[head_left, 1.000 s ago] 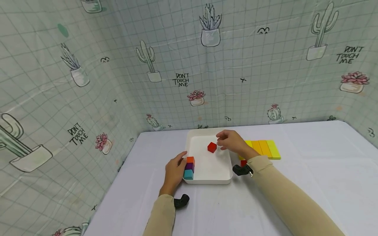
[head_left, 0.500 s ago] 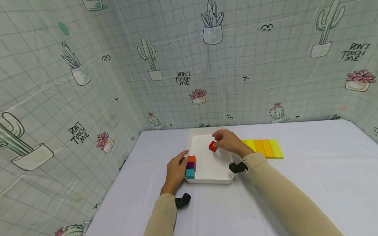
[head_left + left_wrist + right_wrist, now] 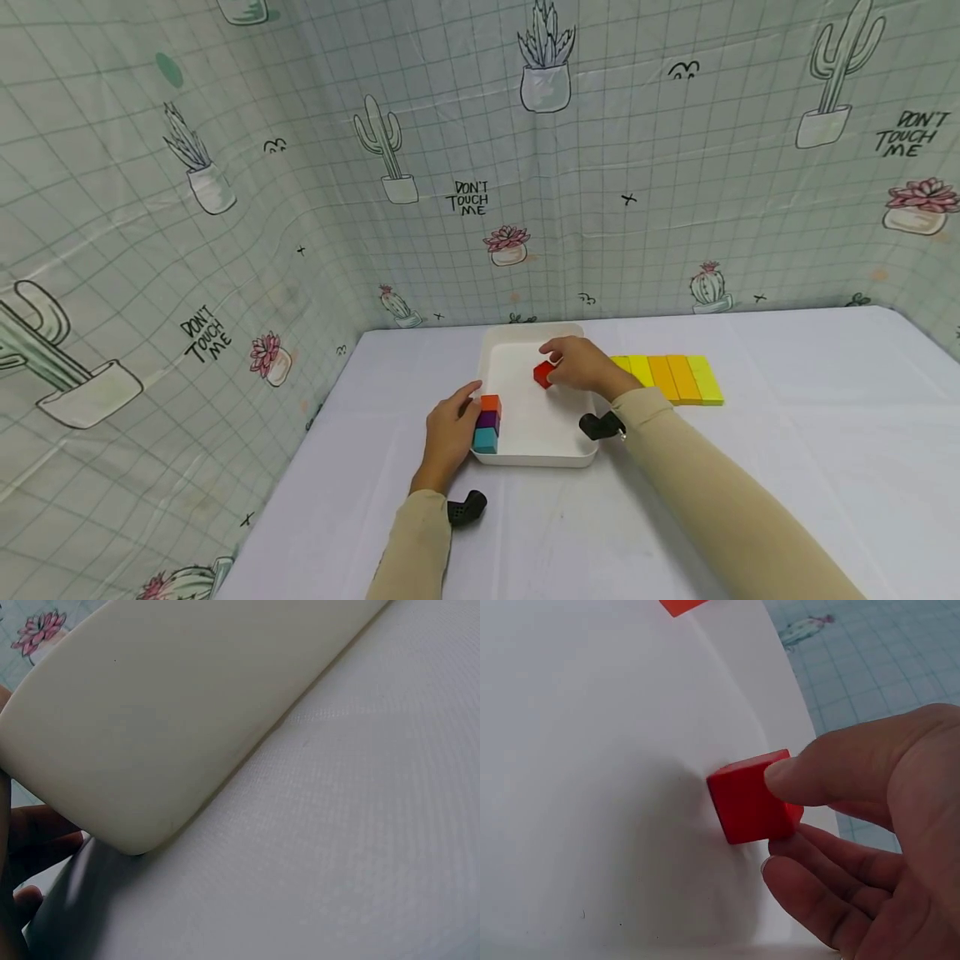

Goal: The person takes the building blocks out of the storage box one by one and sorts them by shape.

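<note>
Head view: bright, even light; a soft shadow lies on the tablecloth (image 3: 540,533) along the right sleeve (image 3: 720,479). Left wrist view is dimmer; the left fingers (image 3: 37,827) sink into shade, perhaps slightly blurred. Right wrist view: broad, diffuse shadow beside the red cube (image 3: 746,802); backdrop (image 3: 870,656) looks soft.

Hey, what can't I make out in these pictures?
- Part of the red cube: head view, hidden by the right hand.
- Left end of the yellow and orange strips: head view, behind that hand.
- Most of the left hand: left wrist view, past the left edge.
- Rest of the orange block: right wrist view, cut by the top edge.
</note>
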Tool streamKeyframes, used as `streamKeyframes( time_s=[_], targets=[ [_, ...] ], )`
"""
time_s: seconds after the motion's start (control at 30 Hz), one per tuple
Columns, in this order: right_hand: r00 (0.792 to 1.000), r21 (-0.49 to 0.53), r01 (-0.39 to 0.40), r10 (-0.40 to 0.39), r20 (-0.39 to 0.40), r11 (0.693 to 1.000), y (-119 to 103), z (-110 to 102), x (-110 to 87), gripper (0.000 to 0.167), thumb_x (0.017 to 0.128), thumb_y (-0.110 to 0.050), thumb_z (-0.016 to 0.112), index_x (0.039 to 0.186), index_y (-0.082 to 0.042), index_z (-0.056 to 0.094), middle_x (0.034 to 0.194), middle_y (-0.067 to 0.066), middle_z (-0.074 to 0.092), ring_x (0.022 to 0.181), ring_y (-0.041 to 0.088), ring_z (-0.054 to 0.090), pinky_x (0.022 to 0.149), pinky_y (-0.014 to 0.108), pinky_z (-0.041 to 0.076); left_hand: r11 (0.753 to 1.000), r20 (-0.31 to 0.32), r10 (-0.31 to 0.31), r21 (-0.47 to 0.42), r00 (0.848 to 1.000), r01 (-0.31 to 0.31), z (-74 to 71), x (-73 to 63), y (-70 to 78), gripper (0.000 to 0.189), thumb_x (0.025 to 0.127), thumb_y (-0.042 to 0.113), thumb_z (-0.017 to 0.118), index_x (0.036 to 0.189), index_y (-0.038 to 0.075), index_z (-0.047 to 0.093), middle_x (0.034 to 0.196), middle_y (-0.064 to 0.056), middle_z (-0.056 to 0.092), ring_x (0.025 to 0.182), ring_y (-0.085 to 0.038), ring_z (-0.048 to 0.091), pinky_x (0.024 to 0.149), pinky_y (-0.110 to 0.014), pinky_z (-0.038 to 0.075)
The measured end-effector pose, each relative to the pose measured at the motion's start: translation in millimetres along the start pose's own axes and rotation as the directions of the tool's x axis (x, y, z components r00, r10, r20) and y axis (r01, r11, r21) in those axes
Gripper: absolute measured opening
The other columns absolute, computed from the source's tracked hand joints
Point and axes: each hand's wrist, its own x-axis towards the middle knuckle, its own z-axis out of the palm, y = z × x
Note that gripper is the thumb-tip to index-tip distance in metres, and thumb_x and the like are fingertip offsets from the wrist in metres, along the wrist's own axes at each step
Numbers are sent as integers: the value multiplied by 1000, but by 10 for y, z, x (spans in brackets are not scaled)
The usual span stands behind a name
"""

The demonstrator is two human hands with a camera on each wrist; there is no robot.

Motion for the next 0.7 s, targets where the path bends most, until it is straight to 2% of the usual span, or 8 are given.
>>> streamKeyframes(
  time_s=[0.2,0.37,0.5,0.7],
  targets=[
    [999,-62,22,-20,44,998,-4,-1,1,50,83,-5,69,133,-4,63,118,17,67,96,27,61,88,40,54,1000,-4,-16,4,1000,16,3,1,5,37,103,28,54,139,27,63,122,-8,66,115,-27,58,102,-51,47],
    [999,-85,28,-24,49,996,-8,-14,5,46,84,-4,68,129,-1,65,116,14,68,98,27,58,91,41,52,1000,-2,-16,2,1000,16,-7,3,27,37,103,28,53,139,27,62,123,-8,65,115,-27,57,103,-51,46],
    [998,-94,17,-12,57,995,-1,-7,4,41,85,-3,67,126,-2,67,115,13,67,98,28,57,91,41,52,1000,1,-4,6,1000,4,-15,-3,29,37,103,28,53,139,26,62,123,-8,66,115,-28,57,103,-52,45],
    [998,-149,30,-21,63,988,-16,12,-18,38,85,-2,68,123,-3,68,113,11,66,98,28,57,93,43,51,1000,3,-20,1,1000,20,-9,-8,36,38,103,28,53,139,26,62,125,-9,65,117,-28,57,104,-52,45]
  ],
)
